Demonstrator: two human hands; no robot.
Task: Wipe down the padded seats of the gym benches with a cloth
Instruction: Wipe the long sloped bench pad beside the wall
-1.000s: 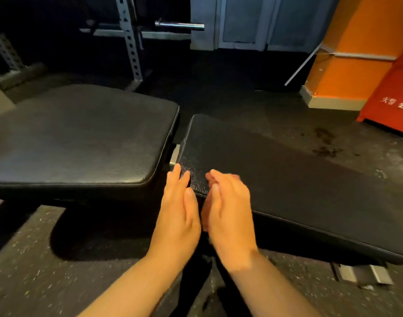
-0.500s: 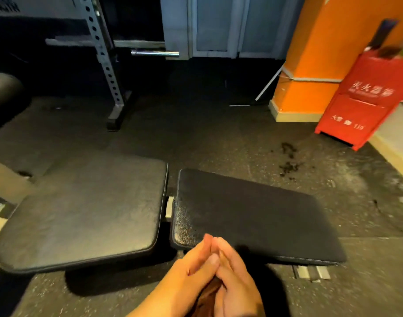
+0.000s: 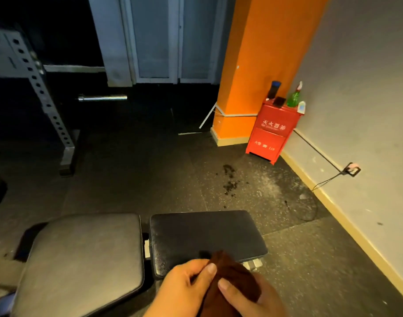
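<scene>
1. Where both hands meet, a brown cloth (image 3: 232, 273) sits bunched between them: left hand (image 3: 184, 287) pinches its edge with curled fingers, right hand (image 3: 253, 298) grips it from beneath.
2. Just beyond the hands lies the seat pad (image 3: 202, 234), rectangular, black, grained vinyl.
3. Left of the hands lies the back pad (image 3: 81, 259), smoother, rounded corners.

— What's standing by the orange pillar (image 3: 260, 65)?
— A red box (image 3: 272, 133) is sitting against the grey wall (image 3: 360, 88).
— And the floor (image 3: 150, 179)?
— Dark mats are lying under dim light; a steel rack (image 3: 45, 99) is standing left.
</scene>
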